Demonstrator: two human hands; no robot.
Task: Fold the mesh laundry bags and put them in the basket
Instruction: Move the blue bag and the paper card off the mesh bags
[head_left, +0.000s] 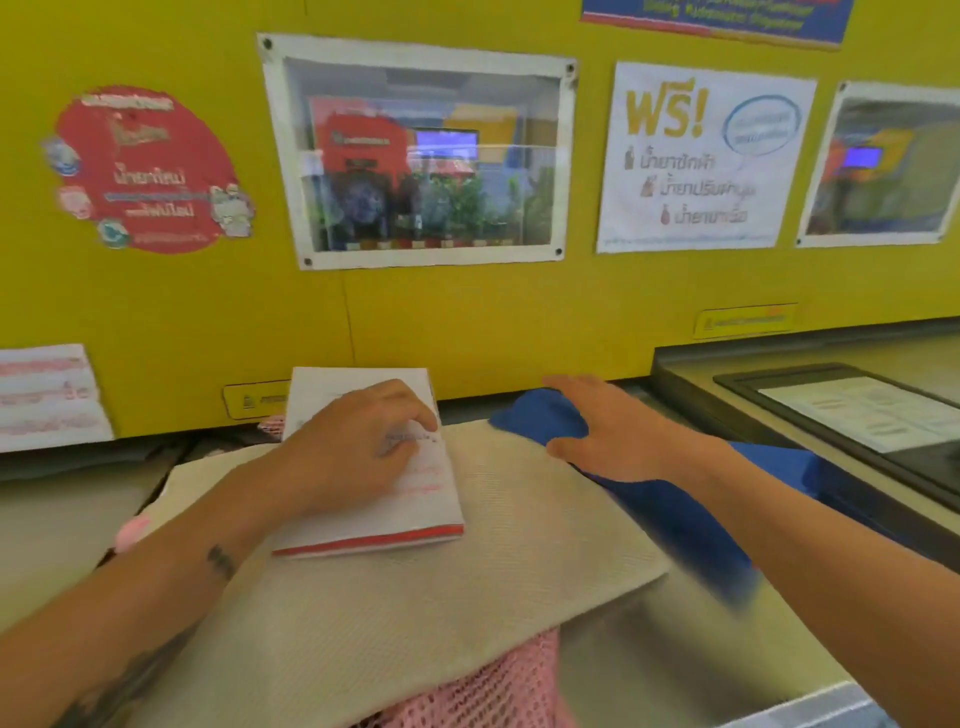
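Beige mesh lies under both forearms: a wide beige mesh laundry bag (467, 561) is spread flat over the steel counter (649, 649). The left hand (358, 441) rests on a folded white mesh bag with a red edge (384, 499), its fingers curled down onto the fabric; whether they pinch it or only press cannot be told. That white bag sits on top of the beige one, toward the wall. The right hand (608, 431) is released, fingers spread and relaxed, lying on a blue cloth bag (675, 499) that runs along the beige bag's right edge and partly beneath it. A pink open-weave mesh bag (493, 691) shows from under the beige bag's near edge. Behind the counter stands a yellow wall panel (467, 322) with a white paper notice (701, 161), a round red sticker (145, 171) and a framed clear window (421, 156).
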